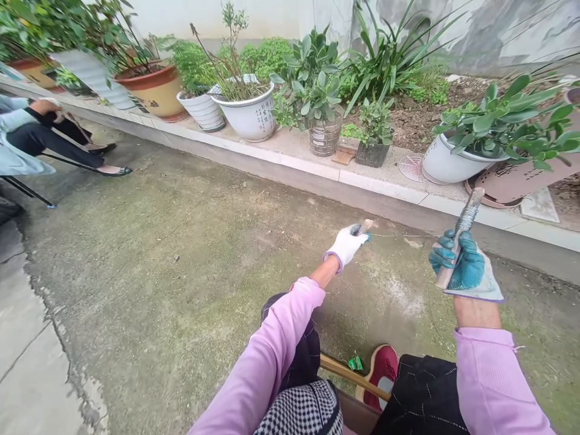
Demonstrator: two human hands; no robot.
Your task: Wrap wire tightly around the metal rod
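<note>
My left hand (348, 243), in a white glove, is stretched forward and closed on a small wooden stick end (365, 226). A thin thread (403, 235) runs from it to the right. My right hand (463, 266), in a teal-palmed glove, is closed round a wooden spool (463, 229) wound with pale thread, held upright and tilted right. Both arms wear pink sleeves. My knees in dark trousers and a red shoe (383, 371) show below.
A raised concrete ledge (380, 181) carries several potted plants, among them a white pot (251, 115) and an orange pot (154, 90). A seated person's legs (63, 148) are at far left. A wooden stick (351, 374) lies by my shoe on mossy concrete.
</note>
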